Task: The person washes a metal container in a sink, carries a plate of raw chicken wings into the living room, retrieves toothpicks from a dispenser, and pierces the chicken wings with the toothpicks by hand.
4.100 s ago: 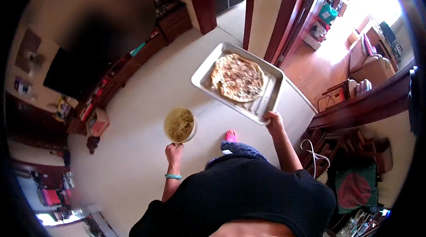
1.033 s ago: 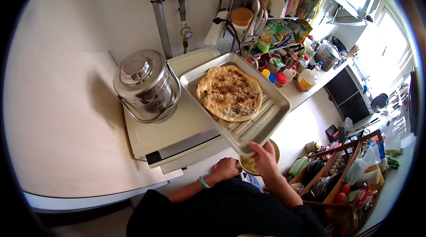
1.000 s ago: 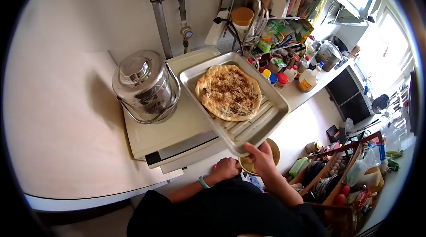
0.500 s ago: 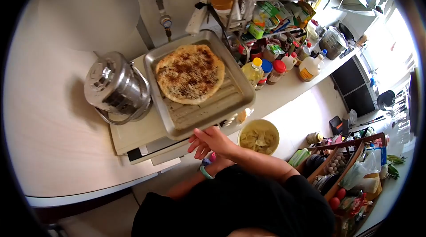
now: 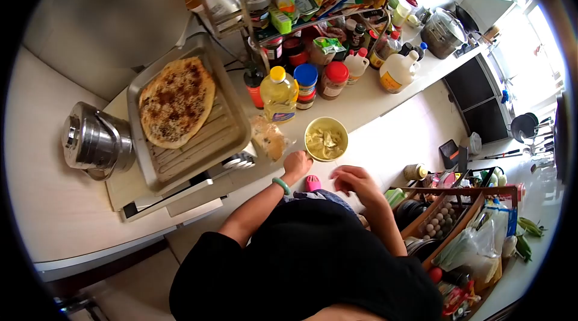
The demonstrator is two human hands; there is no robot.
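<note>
Cream bowl [image 5: 326, 123], pale food pieces [image 5: 326, 142] inside: right of the yellow-capped oil bottle [image 5: 280, 97], nearer the body. Left hand [image 5: 297, 166] at bowl's near-left edge, fingers closed on it. Right hand [image 5: 359, 184] near bowl, fingers free, loosely parted. Flatbread [image 5: 177, 102] on metal tray [image 5: 205, 148], left of bottle.

A black short-sleeved top [image 5: 307, 249] is showing, with a pale-green bangle [image 5: 281, 184] at its eleven o'clock and pink footwear [image 5: 312, 183] at twelve.
</note>
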